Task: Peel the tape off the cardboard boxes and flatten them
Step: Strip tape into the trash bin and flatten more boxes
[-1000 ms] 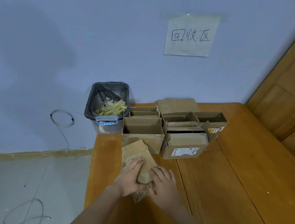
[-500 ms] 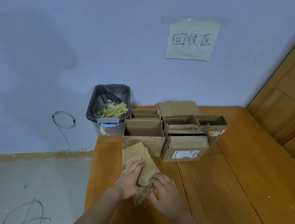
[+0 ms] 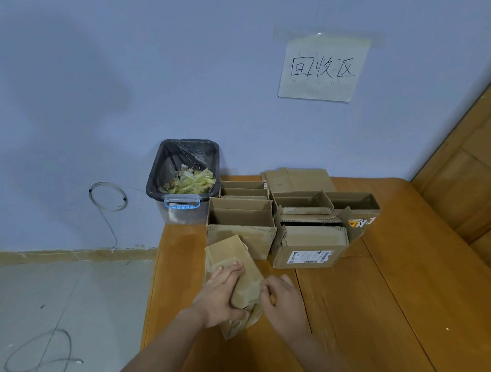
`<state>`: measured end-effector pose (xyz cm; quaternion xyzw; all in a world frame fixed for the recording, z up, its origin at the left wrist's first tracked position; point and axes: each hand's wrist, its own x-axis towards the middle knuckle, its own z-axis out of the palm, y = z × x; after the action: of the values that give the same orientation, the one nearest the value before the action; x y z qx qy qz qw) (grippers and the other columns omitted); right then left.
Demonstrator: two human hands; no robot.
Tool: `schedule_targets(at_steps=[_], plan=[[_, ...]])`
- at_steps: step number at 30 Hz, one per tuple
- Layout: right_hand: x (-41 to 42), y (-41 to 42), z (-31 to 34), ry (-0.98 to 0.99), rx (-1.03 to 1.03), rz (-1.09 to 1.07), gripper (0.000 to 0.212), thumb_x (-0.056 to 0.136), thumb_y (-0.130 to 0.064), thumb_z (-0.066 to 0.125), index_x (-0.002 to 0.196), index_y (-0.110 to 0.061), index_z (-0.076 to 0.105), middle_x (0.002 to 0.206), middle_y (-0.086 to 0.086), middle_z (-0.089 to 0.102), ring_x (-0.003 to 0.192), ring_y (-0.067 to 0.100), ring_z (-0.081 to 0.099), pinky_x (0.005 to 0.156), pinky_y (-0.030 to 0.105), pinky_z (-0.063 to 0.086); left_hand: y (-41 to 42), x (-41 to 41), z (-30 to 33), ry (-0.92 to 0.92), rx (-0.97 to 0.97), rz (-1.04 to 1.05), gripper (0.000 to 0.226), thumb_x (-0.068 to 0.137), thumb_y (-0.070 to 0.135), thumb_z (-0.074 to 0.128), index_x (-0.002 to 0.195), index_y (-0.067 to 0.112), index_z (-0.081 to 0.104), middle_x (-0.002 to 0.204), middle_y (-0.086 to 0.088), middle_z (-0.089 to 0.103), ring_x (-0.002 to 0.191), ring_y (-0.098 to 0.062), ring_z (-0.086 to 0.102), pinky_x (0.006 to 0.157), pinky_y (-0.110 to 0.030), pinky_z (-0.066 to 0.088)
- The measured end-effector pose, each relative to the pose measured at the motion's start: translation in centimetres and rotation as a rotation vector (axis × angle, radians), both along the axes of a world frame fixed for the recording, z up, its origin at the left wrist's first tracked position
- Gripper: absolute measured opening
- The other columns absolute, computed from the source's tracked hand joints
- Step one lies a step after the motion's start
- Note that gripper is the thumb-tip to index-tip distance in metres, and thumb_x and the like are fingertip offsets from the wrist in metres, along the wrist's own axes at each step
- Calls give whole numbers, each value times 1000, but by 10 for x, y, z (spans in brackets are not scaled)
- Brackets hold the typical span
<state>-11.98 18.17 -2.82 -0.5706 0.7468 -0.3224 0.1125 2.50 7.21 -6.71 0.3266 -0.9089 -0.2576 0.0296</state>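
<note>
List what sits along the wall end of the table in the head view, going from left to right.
Black-lined bin holding tape scraps → open cardboard box nearest the bin → box with the white shipping label → open box with the yellow sticker at the right end.

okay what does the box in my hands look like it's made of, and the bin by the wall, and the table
Box: brown matte cardboard, creased. Bin: seemingly clear plastic with a blue latch, lined with a glossy black bag. Table: looks like wood, orange-brown, with plank seams and a slight sheen.
</note>
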Motion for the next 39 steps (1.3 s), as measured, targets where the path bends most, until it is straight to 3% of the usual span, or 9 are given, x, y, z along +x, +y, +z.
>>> schedule_targets(at_steps=[7,12,15,17,19,22,28,33,39], plan=[[-10,-6,0,64,-92,16,28,83,-19,52,105,-11,67,106,0,54,98,7,47,81,16,40,-2,-2,-1,10,-17,-7,103,76,60,66,154,18,13,160,8,9,148,-7,-1,113,-22,-16],[-12,-4,-10,154,217,377,70,81,-43,45,147,-21,34,148,-8,28,139,8,15,117,33,10,-3,-2,-2,12,-24,-14,102,77,58,66,154,17,13,161,7,8,148,-8,-2,113,-21,-17],[-11,-2,-22,280,197,438,52,92,-32,49,142,-23,44,148,-10,35,141,6,20,117,31,11,-4,-3,1,-6,-12,-23,101,78,59,64,154,15,13,161,6,8,148,-9,-4,114,-22,-15],[-10,-3,-20,331,87,389,38,87,-20,66,125,-22,64,136,-9,55,132,8,43,111,30,35,-5,-4,2,-26,-9,-23,101,79,60,63,154,16,12,162,6,7,149,-10,-4,116,-24,-12],[-8,-5,-15,353,-25,375,34,63,-15,88,95,-23,78,107,-9,72,105,10,66,84,27,56,-4,-5,3,-34,-10,-18,101,79,61,62,154,16,12,162,6,6,149,-11,-4,118,-26,-10],[-6,-3,-10,387,-88,385,37,48,-15,96,78,-26,78,91,-13,74,90,7,70,70,18,56,-3,-3,2,-40,-33,-16,100,80,62,60,155,16,11,162,7,6,149,-10,-5,117,-25,-12],[-6,5,-7,368,-166,419,19,58,-19,85,75,-24,78,85,-12,74,84,6,71,71,16,54,-1,-2,6,-56,-53,-17,102,80,64,59,155,16,10,162,6,5,149,-9,-5,115,-23,-13],[-10,2,-2,354,-166,442,38,36,-16,97,68,-23,77,79,-10,74,78,6,71,67,16,54,-4,0,8,-58,-76,13,99,81,63,58,155,16,11,161,6,8,149,-10,-1,118,-26,-9],[-13,3,-8,334,-190,403,37,43,-9,96,72,-22,78,83,-9,75,80,7,71,66,17,56,-3,-1,12,-66,-60,35,98,81,59,59,155,15,11,161,5,8,149,-12,-1,119,-28,-7]])
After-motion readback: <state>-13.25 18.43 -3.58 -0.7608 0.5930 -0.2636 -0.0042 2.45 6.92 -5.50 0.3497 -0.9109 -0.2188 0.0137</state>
